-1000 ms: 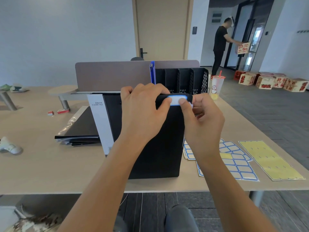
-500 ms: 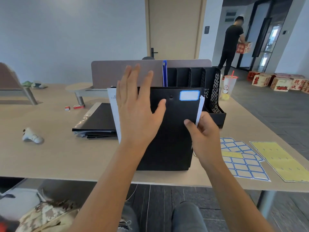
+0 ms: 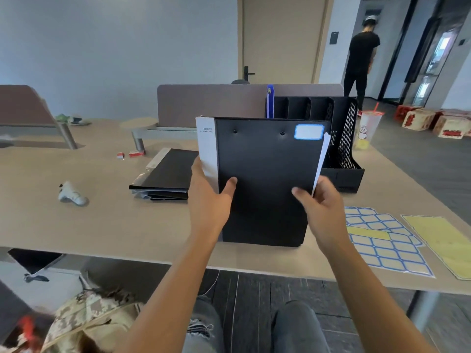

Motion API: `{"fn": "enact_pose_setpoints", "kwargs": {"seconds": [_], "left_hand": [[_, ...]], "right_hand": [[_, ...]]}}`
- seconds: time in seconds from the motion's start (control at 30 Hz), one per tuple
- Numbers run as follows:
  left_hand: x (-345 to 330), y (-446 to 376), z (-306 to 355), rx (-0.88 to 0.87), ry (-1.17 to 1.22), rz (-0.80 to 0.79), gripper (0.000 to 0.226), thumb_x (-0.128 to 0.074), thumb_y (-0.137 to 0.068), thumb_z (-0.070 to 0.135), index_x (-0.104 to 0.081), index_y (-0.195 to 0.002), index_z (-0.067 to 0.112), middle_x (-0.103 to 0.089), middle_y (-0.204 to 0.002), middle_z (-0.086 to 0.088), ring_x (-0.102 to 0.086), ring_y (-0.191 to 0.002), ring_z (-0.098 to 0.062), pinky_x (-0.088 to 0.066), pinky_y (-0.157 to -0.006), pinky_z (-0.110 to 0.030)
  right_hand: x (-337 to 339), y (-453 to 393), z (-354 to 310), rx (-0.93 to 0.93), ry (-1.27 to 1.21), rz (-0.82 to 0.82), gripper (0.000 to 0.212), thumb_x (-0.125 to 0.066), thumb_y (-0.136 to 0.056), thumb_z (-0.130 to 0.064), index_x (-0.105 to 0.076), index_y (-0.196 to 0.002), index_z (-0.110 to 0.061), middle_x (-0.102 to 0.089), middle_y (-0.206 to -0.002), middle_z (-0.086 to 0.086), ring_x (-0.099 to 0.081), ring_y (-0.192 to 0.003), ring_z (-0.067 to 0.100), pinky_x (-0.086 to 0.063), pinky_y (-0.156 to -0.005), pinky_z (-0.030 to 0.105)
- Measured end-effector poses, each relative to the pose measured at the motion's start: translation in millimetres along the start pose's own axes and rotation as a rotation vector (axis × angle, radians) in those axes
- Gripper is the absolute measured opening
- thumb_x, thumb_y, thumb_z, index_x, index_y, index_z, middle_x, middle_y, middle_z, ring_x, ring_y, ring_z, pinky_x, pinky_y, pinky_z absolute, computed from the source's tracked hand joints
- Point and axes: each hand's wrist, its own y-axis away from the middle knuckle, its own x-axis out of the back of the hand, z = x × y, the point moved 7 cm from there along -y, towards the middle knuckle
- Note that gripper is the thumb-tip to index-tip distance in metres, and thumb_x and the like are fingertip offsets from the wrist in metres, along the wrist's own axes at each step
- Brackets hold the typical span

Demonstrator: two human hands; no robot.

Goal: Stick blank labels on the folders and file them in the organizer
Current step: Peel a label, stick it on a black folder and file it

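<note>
Both hands, left (image 3: 209, 197) and right (image 3: 321, 200), gripped the labelled folder (image 3: 265, 179) upright; its loose white sheet (image 3: 320, 164) could have snagged on the organizer (image 3: 341, 138).

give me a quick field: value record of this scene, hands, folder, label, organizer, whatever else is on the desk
left hand: grips the black folder at its left edge
right hand: grips the folder's right edge
folder: upright, bottom edge on the desk
label: blue-bordered, blank, stuck at the folder's top right corner
organizer: black mesh, behind the folder; a blue folder stands in its leftmost slot
label sheets: flat on the desk, to the right
folder stack: lying flat, to the left
</note>
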Motion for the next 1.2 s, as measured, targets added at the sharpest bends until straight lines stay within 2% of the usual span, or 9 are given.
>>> {"fn": "enact_pose_setpoints", "kwargs": {"seconds": [0.23,0.33,0.4,0.5,0.6,0.73,0.8,1.03,1.2], "left_hand": [[-17,0,-21,0.005,0.01,0.049,0.081,-0.079,-0.085,0.036,-0.032,-0.15,0.028,-0.052,-0.146,0.007,-0.05,-0.136,-0.021,-0.043,-0.112,-0.048],[-35,-17,-8,0.032,0.023,0.009,0.09,-0.079,-0.086,0.036,-0.024,-0.157,0.027,-0.046,-0.154,0.005,-0.044,-0.141,-0.022,-0.039,-0.116,-0.046],[-52,-30,9,0.015,0.014,-0.044,0.095,-0.078,-0.086,0.038,-0.02,-0.159,0.024,-0.045,-0.154,0.002,-0.043,-0.141,-0.024,-0.038,-0.114,-0.038],[-92,-42,41,-0.071,-0.052,-0.179,0.096,-0.074,-0.088,0.045,-0.014,-0.161,0.024,-0.036,-0.16,-0.001,-0.037,-0.144,-0.024,-0.036,-0.111,-0.037],[-135,-43,61,-0.164,-0.107,-0.293,0.081,-0.069,-0.092,0.045,-0.026,-0.157,0.026,-0.038,-0.156,0.001,-0.043,-0.138,-0.021,-0.039,-0.106,-0.033],[-171,-46,42,-0.213,-0.25,-0.334,0.061,-0.064,-0.093,0.049,-0.042,-0.145,0.026,-0.05,-0.135,0.001,-0.056,-0.115,-0.021,-0.054,-0.096,-0.042],[-181,-48,21,-0.184,-0.336,-0.356,0.057,-0.062,-0.094,0.047,-0.042,-0.144,0.025,-0.049,-0.135,0.001,-0.052,-0.118,-0.021,-0.053,-0.096,-0.041],[-194,-60,-32,-0.196,-0.541,-0.431,0.063,-0.062,-0.095,0.043,-0.034,-0.149,0.027,-0.043,-0.14,-0.001,-0.044,-0.129,-0.023,-0.052,-0.093,-0.038],[-202,-73,-55,-0.211,-0.642,-0.47,0.075,-0.06,-0.095,0.047,-0.021,-0.156,0.028,-0.033,-0.155,-0.006,-0.038,-0.14,-0.029,-0.052,-0.099,-0.045]], "right_hand": [[1,20,24,0.066,0.211,-0.09,0.024,-0.064,-0.104,-0.018,-0.064,-0.125,-0.029,-0.074,-0.116,-0.02,-0.068,-0.111,0.003,-0.053,-0.096,0.025],[11,14,8,0.127,0.29,-0.08,0.014,-0.064,-0.104,-0.015,-0.062,-0.114,-0.026,-0.071,-0.091,-0.03,-0.066,-0.088,-0.003,-0.047,-0.075,0.007],[23,9,-9,0.171,0.331,-0.013,0.014,-0.064,-0.104,-0.015,-0.058,-0.101,-0.026,-0.065,-0.073,-0.026,-0.06,-0.072,-0.001,-0.043,-0.062,0.007],[48,-2,-30,0.217,0.317,0.134,0.014,-0.064,-0.103,-0.014,-0.058,-0.097,-0.025,-0.067,-0.082,-0.013,-0.06,-0.075,0.007,-0.042,-0.059,0.009],[69,-15,-43,0.241,0.357,0.257,0.013,-0.062,-0.103,-0.012,-0.057,-0.095,-0.02,-0.062,-0.081,-0.014,-0.058,-0.077,0.0,-0.04,-0.061,0.006],[82,-35,-44,0.233,0.404,0.367,0.007,-0.061,-0.104,-0.013,-0.059,-0.099,-0.016,-0.059,-0.076,-0.015,-0.056,-0.075,-0.003,-0.04,-0.064,0.004],[81,-46,-44,0.238,0.423,0.392,0.007,-0.061,-0.104,-0.013,-0.058,-0.098,-0.012,-0.056,-0.071,-0.011,-0.054,-0.07,-0.001,-0.039,-0.06,0.006],[54,-85,-27,0.243,0.496,0.445,0.01,-0.059,-0.105,-0.021,-0.059,-0.109,-0.012,-0.059,-0.074,-0.003,-0.053,-0.067,0.025,-0.043,-0.064,0.032],[27,-115,-22,0.211,0.572,0.45,0.014,-0.059,-0.107,-0.024,-0.057,-0.109,-0.01,-0.055,-0.077,-0.002,-0.048,-0.062,0.019,-0.034,-0.052,0.016]]}}
